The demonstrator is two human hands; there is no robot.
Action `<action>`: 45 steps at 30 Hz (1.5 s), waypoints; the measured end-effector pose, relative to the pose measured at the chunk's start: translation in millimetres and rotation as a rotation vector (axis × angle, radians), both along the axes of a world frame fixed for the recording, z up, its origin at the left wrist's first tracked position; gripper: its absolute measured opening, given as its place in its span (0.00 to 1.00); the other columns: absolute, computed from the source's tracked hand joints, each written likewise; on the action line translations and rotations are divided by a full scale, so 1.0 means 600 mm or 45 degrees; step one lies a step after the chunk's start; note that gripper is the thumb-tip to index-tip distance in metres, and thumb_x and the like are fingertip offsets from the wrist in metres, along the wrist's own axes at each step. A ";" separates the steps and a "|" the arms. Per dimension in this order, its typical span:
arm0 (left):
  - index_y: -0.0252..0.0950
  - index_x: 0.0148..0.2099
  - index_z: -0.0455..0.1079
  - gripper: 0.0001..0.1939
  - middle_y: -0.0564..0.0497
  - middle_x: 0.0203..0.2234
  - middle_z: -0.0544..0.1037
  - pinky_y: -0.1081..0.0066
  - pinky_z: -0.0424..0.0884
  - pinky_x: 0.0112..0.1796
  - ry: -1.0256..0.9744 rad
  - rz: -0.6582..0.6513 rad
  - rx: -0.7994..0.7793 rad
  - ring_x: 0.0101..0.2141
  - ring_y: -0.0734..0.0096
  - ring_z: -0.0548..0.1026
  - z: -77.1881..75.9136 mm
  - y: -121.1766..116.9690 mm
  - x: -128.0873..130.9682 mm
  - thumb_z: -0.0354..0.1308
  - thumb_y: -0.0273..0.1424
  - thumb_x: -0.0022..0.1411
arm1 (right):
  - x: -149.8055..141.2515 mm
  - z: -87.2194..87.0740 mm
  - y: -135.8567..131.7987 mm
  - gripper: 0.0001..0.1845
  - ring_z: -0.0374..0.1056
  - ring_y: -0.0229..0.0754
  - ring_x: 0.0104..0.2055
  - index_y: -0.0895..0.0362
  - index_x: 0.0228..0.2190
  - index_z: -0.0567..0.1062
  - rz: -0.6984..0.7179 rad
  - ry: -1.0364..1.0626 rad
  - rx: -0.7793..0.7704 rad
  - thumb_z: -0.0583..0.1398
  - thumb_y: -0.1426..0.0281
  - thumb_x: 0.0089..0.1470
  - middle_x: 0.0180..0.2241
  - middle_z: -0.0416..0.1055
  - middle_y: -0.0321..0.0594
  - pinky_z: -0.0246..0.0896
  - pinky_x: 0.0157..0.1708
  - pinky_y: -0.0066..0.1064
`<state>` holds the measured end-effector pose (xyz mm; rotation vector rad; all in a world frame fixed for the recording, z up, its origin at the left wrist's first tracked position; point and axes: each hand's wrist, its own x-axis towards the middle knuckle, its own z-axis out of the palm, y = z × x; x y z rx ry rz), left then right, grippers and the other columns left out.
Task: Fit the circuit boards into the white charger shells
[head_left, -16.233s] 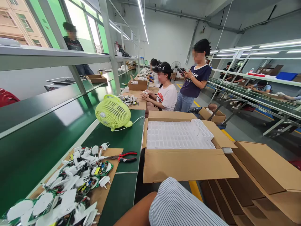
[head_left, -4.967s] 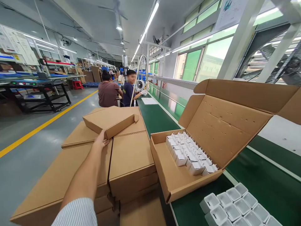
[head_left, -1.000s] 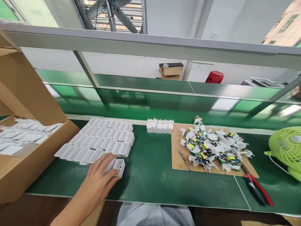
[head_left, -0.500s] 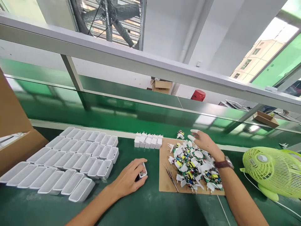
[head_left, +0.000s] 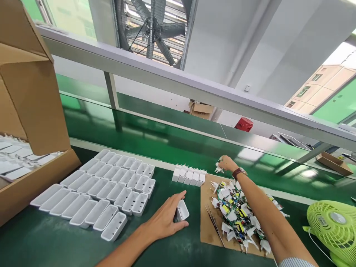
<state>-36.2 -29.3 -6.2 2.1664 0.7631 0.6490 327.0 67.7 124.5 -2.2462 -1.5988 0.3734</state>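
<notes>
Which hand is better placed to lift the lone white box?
Likely the left hand: its thumb and fingers curve around the lone white box, while the right hand is farther away, at a plug.

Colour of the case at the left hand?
White. The case shows best in the head view.

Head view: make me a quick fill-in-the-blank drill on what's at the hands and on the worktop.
1. The hand around the lone white case is the person's ____ one.
2. The white cases in rows sit with their open sides facing ____.
3. The tweezers lie on a sheet that is ____ in colour.
4. In the picture, the desk fan stands to the ____ of the circuit-board pile.

Missing words: left; up; brown; right.
</notes>
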 end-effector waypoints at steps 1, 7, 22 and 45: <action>0.45 0.76 0.46 0.48 0.38 0.63 0.68 0.49 0.72 0.58 0.000 -0.006 -0.009 0.59 0.44 0.71 0.001 -0.001 0.001 0.69 0.36 0.62 | 0.001 0.009 -0.004 0.14 0.74 0.43 0.40 0.62 0.45 0.77 0.009 0.011 -0.005 0.66 0.65 0.63 0.43 0.76 0.45 0.74 0.40 0.36; 0.42 0.75 0.44 0.39 0.37 0.61 0.68 0.45 0.71 0.58 -0.073 0.088 0.110 0.57 0.46 0.71 0.006 0.001 0.008 0.57 0.32 0.70 | -0.046 0.048 -0.146 0.24 0.74 0.47 0.48 0.54 0.54 0.76 0.445 0.176 0.088 0.64 0.72 0.55 0.49 0.78 0.44 0.71 0.50 0.36; 0.38 0.74 0.42 0.41 0.37 0.64 0.60 0.49 0.66 0.64 -0.076 0.270 0.143 0.63 0.51 0.65 0.019 0.005 -0.001 0.54 0.24 0.64 | -0.207 -0.181 -0.269 0.34 0.67 0.61 0.58 0.66 0.62 0.64 0.957 -0.212 0.305 0.64 0.75 0.56 0.55 0.71 0.61 0.69 0.55 0.55; 0.42 0.76 0.41 0.47 0.39 0.62 0.65 0.50 0.68 0.61 -0.247 0.248 0.099 0.58 0.51 0.70 -0.010 -0.005 0.010 0.61 0.27 0.61 | -0.211 -0.187 -0.288 0.30 0.68 0.56 0.51 0.56 0.65 0.63 0.633 0.145 1.024 0.62 0.69 0.65 0.50 0.70 0.52 0.65 0.48 0.49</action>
